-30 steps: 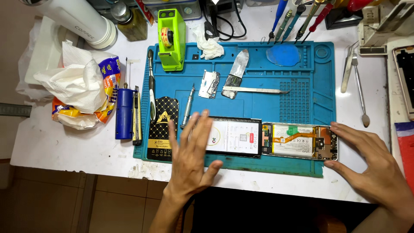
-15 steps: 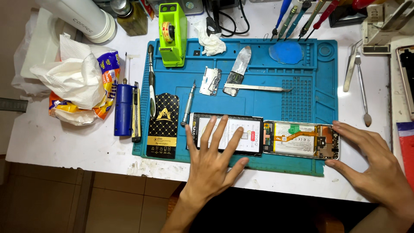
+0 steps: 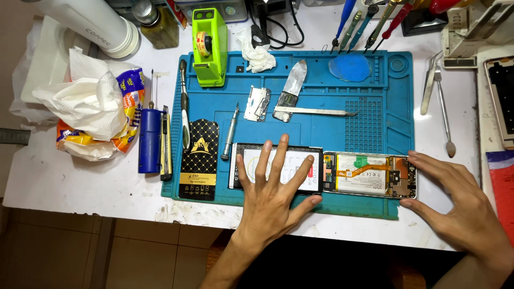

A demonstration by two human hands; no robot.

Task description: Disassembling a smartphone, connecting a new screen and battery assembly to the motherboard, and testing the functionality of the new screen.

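In the head view, the left hand (image 3: 270,200) is lying flat with its fingers spread wide on the phone screen panel (image 3: 276,168), pressing rather than clasping it; the panel is resting near the front edge of the blue work mat (image 3: 321,128), just beside the opened phone body (image 3: 369,175); the right hand (image 3: 463,206) is bracing the body's right end with open fingers, gripping nothing; the body's shell is holding a pale battery and an orange flex cable; a metal shield plate (image 3: 257,103) and tweezers (image 3: 316,111) are lying on the mat behind; a black card packet (image 3: 198,159) is sitting at the mat's left; the plastic bag (image 3: 96,115) seems to be holding crumpled white tissue, though its contents are unclear.
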